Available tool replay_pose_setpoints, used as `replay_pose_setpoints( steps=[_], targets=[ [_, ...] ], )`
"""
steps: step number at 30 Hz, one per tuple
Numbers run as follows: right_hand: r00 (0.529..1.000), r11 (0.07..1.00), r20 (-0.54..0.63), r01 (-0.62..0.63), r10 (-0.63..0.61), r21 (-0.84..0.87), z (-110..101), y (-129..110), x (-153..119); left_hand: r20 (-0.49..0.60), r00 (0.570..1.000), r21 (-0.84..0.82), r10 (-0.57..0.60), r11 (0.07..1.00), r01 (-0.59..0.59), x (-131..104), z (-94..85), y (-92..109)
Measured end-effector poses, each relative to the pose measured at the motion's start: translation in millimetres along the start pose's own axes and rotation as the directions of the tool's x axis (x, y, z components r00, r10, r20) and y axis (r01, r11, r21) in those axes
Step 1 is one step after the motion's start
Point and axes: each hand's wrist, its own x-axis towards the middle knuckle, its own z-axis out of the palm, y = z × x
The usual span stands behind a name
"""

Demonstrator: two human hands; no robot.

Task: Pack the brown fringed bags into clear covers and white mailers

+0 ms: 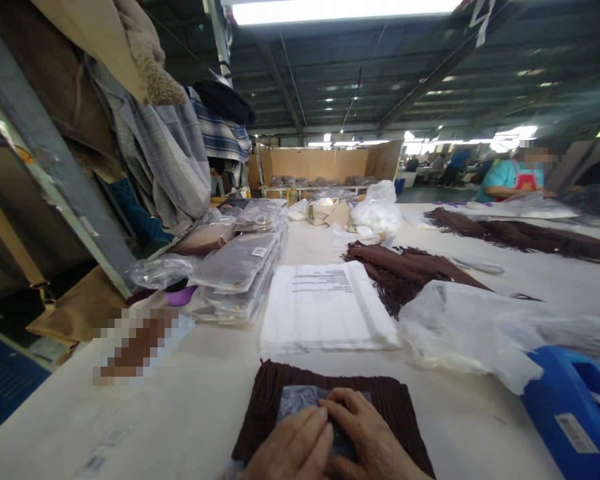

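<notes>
A brown fringed scarf (pixel 400 413), folded into a flat bundle, lies on the table in front of me. On top of it sits a crinkled piece of clear plastic (pixel 297 398). My left hand (pixel 295 445) is closed, its fingers pressed together at the plastic. Curled fingers of my right hand (pixel 365 433) close on the same plastic from the other side. The two hands nearly touch and hide much of it. Just beyond the scarf lies a stack of flat white plastic bags (pixel 325 320) with printed text.
Bagged grey items (pixel 237 263) are stacked at left. More brown scarves (pixel 420 263) lie at right, near loose clear plastic (pixel 460 327) and a blue container (pixel 570 413). Clothes (pixel 155 133) hang from a metal frame at left. A person (pixel 513 177) stands at far right.
</notes>
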Motion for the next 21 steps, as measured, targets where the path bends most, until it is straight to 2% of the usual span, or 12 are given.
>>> replay_pose_setpoints(
  steps=[2, 4, 6, 8, 9, 11, 13, 14, 16, 19, 21],
  targets=[
    [0.999, 0.999, -0.022, 0.047, -0.047, 0.019, 3, 6, 2, -0.017, 1.000, 0.087, 0.015, 0.996, -0.013, 23, 14.9, -7],
    [0.997, 0.994, -0.001, 0.074, -0.074, 0.080, -1, 9, 0, 0.044, 0.999, 0.147, -0.021, 0.989, 0.014, 34, 26.9, -11],
    [0.994, 0.979, 0.034, 0.094, -0.102, 0.181, -13, 9, -3, 0.065, 0.998, 0.184, -0.018, 0.983, 0.006, 34, 34.8, -12],
    [0.996, 0.967, -0.039, 0.089, -0.082, 0.240, -29, 11, -3, 0.060, 0.998, 0.217, 0.011, 0.976, -0.023, 28, 39.4, -13],
    [0.990, 0.974, -0.131, 0.073, -0.046, 0.214, -36, 14, 1, 0.057, 0.998, 0.230, 0.023, 0.972, -0.036, 24, 41.1, -13],
    [0.937, 1.000, -0.350, 0.010, -0.009, -0.001, -47, 27, 16, 0.079, 0.996, 0.248, 0.034, 0.967, -0.053, 18, 44.1, -13],
    [0.891, 0.964, -0.446, -0.038, -0.087, -0.263, -53, 45, 38, 0.121, 0.992, 0.270, 0.015, 0.962, -0.048, 15, 46.9, -13],
    [0.889, 0.932, -0.438, -0.039, -0.133, -0.361, -53, 54, 50, 0.137, 0.990, 0.282, 0.011, 0.958, -0.050, 14, 48.3, -13],
    [0.907, 0.892, -0.378, -0.008, -0.183, -0.452, -51, 69, 72, 0.107, 0.994, 0.301, 0.004, 0.953, -0.037, 15, 50.6, -13],
    [0.934, 0.867, -0.276, 0.065, -0.228, -0.495, -46, 82, 91, 0.039, 0.999, 0.271, 0.003, 0.962, -0.014, 17, 51.8, -13],
    [0.943, 0.860, -0.221, 0.110, -0.249, -0.499, -44, 86, 94, 0.051, 0.999, 0.248, -0.012, 0.969, -0.002, 18, 51.0, -13]
  ],
)
